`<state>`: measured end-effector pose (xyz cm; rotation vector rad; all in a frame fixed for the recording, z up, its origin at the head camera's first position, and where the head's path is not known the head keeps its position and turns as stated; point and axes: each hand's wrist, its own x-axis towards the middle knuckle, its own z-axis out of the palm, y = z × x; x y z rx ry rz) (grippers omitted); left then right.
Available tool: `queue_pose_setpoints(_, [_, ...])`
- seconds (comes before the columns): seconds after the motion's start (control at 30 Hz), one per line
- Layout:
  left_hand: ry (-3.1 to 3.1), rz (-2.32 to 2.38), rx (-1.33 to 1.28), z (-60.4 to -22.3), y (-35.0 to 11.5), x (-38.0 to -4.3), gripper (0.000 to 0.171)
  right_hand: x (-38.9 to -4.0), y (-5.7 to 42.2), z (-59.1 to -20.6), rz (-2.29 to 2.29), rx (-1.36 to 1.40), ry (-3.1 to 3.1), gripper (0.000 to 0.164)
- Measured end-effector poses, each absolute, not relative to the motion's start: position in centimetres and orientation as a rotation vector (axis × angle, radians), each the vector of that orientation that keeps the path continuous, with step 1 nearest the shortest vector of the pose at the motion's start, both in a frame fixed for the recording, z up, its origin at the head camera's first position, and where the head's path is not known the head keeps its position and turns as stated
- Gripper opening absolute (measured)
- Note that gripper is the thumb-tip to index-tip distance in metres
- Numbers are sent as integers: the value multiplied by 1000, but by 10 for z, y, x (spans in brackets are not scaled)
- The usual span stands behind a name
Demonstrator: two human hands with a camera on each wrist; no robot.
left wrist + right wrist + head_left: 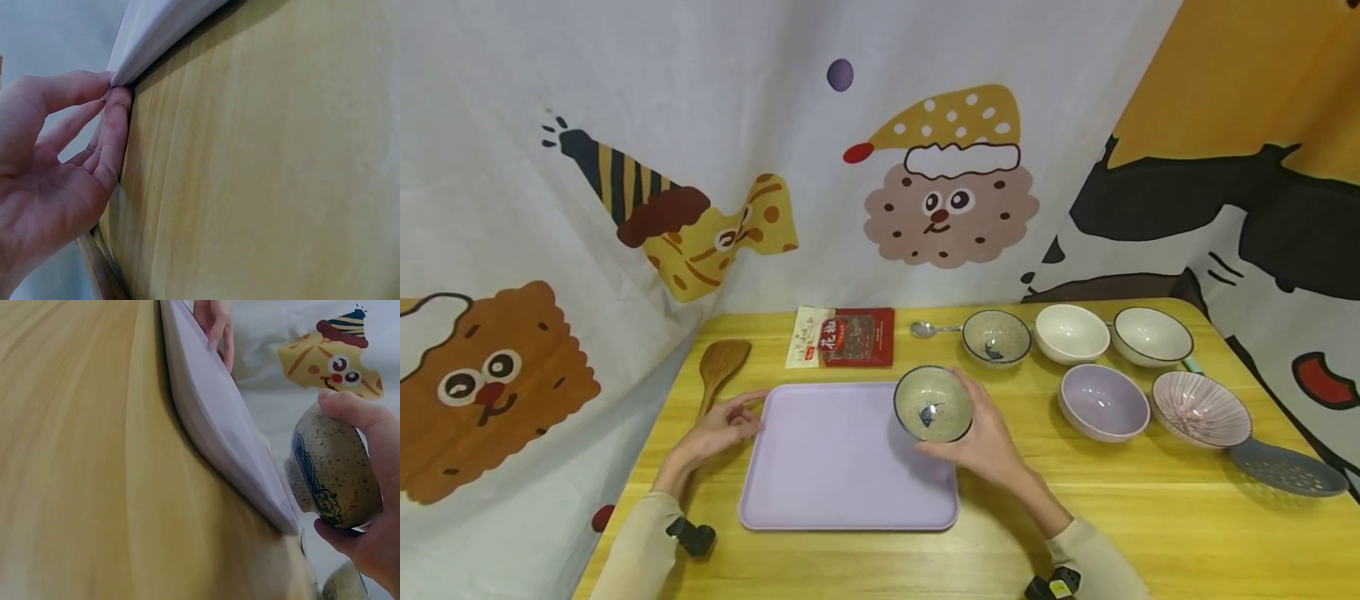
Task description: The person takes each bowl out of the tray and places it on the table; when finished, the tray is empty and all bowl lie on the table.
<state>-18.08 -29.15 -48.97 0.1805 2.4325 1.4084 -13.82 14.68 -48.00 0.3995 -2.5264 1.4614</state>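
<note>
A small speckled beige bowl (934,406) with a dark rim and a blue drawing inside is in my right hand (988,437). The hand grips it by its right side, above the right part of a lilac tray (850,458). From the side, the right wrist view shows the bowl's (334,465) blue-patterned outer wall, held up apart from the tray (219,412). At the tray's left edge is my left hand (722,431). Its thumb and a finger (115,122) pinch the tray's rim (134,53) in the left wrist view.
Behind the tray lies a red-and-white spice packet (850,337). A wooden spatula (722,367) lies left. Back right stand a speckled bowl (996,337) by a spoon (925,330), white bowls (1071,333), a purple bowl (1105,402), a striped bowl (1201,408) and a grey slotted turner (1288,468).
</note>
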Motion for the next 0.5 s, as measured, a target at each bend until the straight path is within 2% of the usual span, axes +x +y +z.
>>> queue_pose_setpoints(0.5, [2443, 1407, 179, -492, -292, -181, 63, -133, 190, -489, 1366, 181, -2581, 127])
